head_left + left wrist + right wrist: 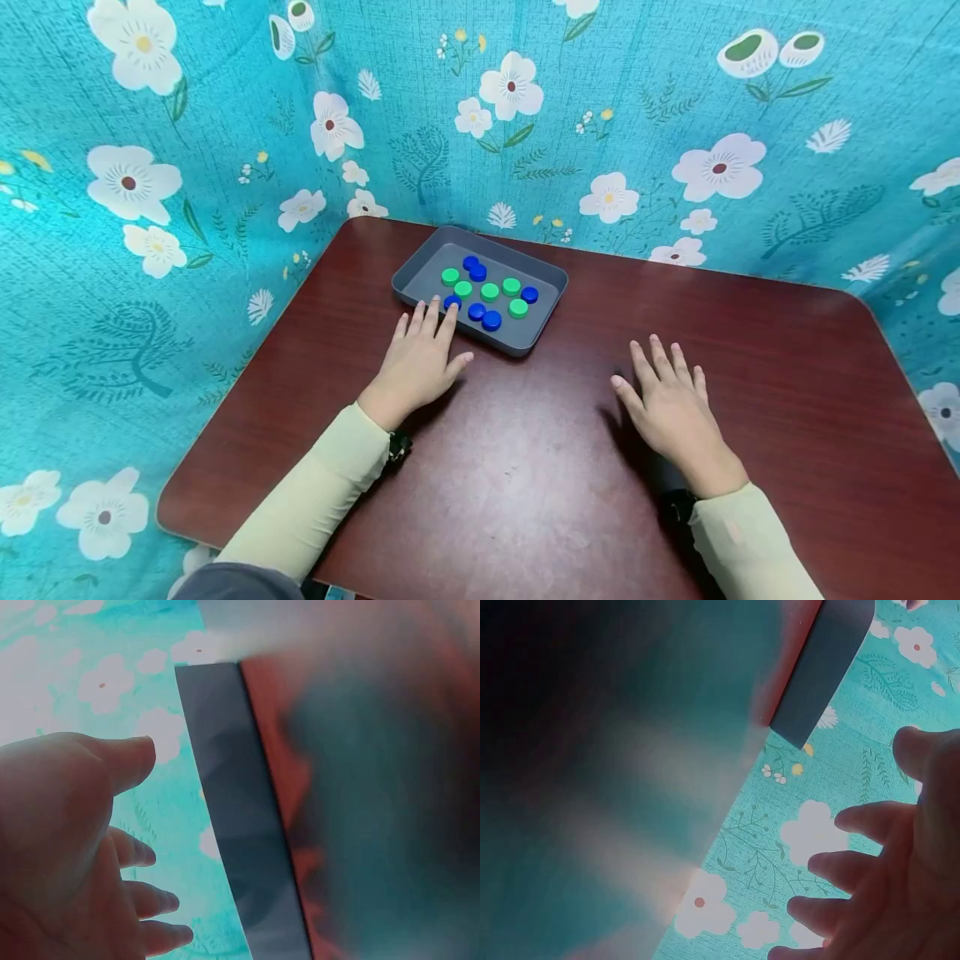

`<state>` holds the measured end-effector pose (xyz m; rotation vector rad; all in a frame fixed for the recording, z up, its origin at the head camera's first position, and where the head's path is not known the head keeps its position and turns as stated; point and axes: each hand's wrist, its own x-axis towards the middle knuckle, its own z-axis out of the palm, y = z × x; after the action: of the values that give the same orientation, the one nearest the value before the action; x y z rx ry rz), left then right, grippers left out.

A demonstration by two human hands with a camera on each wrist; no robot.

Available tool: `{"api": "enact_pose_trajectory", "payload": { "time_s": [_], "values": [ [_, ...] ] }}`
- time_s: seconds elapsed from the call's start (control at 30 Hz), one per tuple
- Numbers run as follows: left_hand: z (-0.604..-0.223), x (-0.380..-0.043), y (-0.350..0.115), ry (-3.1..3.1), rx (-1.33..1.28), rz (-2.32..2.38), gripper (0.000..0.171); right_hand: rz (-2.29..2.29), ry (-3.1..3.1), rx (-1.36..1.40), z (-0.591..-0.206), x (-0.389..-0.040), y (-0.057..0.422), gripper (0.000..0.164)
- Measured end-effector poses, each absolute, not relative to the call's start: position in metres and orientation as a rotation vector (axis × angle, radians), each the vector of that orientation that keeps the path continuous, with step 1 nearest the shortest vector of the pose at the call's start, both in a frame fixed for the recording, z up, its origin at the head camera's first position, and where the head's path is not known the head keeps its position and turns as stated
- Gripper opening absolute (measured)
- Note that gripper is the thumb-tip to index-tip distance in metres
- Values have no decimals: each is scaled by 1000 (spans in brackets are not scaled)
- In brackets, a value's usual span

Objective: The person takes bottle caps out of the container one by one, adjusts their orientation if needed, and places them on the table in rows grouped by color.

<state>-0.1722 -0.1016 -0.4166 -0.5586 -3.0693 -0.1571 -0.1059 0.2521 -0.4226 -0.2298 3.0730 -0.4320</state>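
Note:
A dark grey tray (543,321) lies on the table with several green caps (489,292) and several blue caps (491,320) spread over its floor. My left hand (417,362) hovers at the tray's near left side, fingers extended and overlapping its rim in the head view. One blue cap (452,302) is partly covered by those fingertips. Farther right, my right hand (675,412) is held over the bare wood with fingers spread, apart from the tray. Neither hand holds anything. Both wrist views show the tray's outer wall beyond straight or slightly bent fingers.
The brown wooden table (525,467) has rounded corners and a glossy reflection in its middle. A turquoise flowered curtain (420,100) hangs behind it and along its left side. Dark straps (399,447) sit at both wrists below pale sleeves.

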Motion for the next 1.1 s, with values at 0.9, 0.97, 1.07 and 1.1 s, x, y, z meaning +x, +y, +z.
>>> {"api": "enact_pose_trajectory", "payload": {
  "time_s": [0.9, 0.97, 1.07, 1.1],
  "values": [
    [-416, -249, -167, -3068, -236, -468, 75, -593, 3106, -69, -408, -202, 234, 87],
    [-418, -252, -175, -3070, -193, -527, 75, -619, 3101, -63, -414, -212, 226, 86],
    [-424, -255, -186, -3069, -146, -603, 73, -644, 3087, -84, -420, -223, 215, 84],
    [-426, -255, -188, -3068, -131, -620, 73, -644, 3081, -96, -422, -226, 212, 83]
  ]
}}
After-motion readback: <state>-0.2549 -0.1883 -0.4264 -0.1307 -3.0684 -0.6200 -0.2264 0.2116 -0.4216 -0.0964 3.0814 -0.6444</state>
